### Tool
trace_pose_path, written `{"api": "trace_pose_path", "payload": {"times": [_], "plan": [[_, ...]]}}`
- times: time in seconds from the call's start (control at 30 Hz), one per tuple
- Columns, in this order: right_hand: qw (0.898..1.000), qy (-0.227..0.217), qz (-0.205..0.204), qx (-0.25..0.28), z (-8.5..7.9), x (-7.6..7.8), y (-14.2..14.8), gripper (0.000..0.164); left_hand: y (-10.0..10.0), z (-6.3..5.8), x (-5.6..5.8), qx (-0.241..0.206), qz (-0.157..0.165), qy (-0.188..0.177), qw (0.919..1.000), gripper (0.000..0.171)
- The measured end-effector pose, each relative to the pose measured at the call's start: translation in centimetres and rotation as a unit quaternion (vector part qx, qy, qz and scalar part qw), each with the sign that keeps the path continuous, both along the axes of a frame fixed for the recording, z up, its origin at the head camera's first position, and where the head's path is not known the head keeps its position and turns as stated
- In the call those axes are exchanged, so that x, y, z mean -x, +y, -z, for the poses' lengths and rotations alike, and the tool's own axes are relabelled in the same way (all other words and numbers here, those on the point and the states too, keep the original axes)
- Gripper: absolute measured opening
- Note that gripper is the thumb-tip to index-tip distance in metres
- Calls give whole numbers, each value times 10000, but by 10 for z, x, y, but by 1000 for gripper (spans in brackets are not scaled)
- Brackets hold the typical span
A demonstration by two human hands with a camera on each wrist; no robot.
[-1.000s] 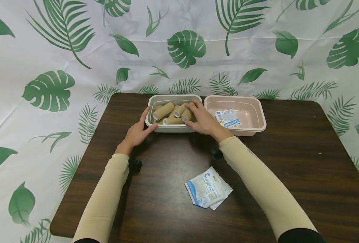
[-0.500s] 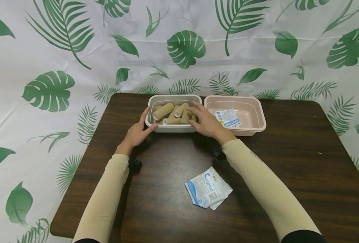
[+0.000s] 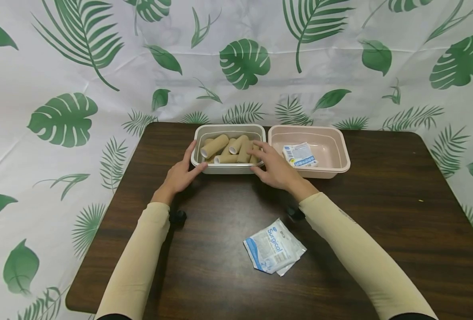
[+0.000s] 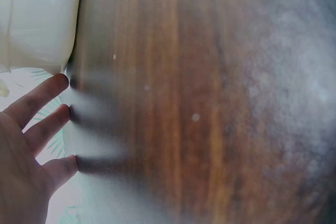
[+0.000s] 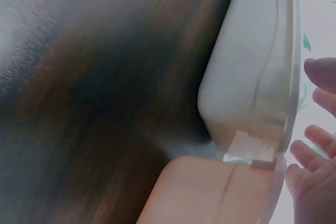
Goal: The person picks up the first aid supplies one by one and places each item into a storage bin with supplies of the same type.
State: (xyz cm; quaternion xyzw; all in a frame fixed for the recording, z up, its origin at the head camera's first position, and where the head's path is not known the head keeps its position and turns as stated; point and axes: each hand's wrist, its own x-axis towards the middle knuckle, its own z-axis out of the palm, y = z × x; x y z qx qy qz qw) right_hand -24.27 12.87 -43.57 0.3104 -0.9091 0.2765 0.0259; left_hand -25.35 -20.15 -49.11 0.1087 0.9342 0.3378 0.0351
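Note:
A pale grey plastic bin (image 3: 230, 168) at the back of the table holds several cardboard tubes (image 3: 215, 146), lying in a loose pile. My left hand (image 3: 180, 175) is at the bin's left end, thumb near the front rim and the other fingers spread along the side. In the left wrist view its fingertips (image 4: 62, 81) reach down beside the bin's corner. Over the right end of the bin is my right hand (image 3: 278, 170), its fingers loosely extended beside the tubes. The right wrist view shows these fingers (image 5: 310, 156) apart above the rim, holding nothing visible.
A pink bin (image 3: 332, 153) stands right beside the grey one, with white and blue packets (image 3: 300, 154) inside. Flat packets printed "Surgical" (image 3: 274, 246) lie on the dark wooden table (image 3: 212, 266) nearer the front. A leaf-patterned cloth (image 3: 132, 66) hangs behind.
My right hand has drawn back slightly toward the right and front. The tube it was touching at the bin's right side now lies in line with the others. My left hand stays put.

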Motion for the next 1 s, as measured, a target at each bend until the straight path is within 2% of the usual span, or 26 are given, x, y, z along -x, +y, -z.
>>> {"api": "trace_pose_path", "payload": {"times": [0.27,0.5,0.6,0.8,0.93,1.0], "plan": [[9998,-136,-120,-10,-4,-34,3,50,-1,1,0,-17,24,15,10000,82],[9979,-168,-523,-334,-1,-72,13,51,0,1,0,-6,35,26,10000,82],[9950,-399,-775,-490,6,-89,18,51,-1,0,0,-22,29,37,10000,81],[9826,-1153,-1287,-679,24,-121,33,57,0,0,1,-38,16,19,10000,81],[9758,-1492,-1385,-798,32,-138,42,64,0,1,1,-27,-3,-7,10000,81],[9748,-1512,-1405,-844,35,-144,45,66,-1,2,1,-21,-6,-22,10000,81]]}}
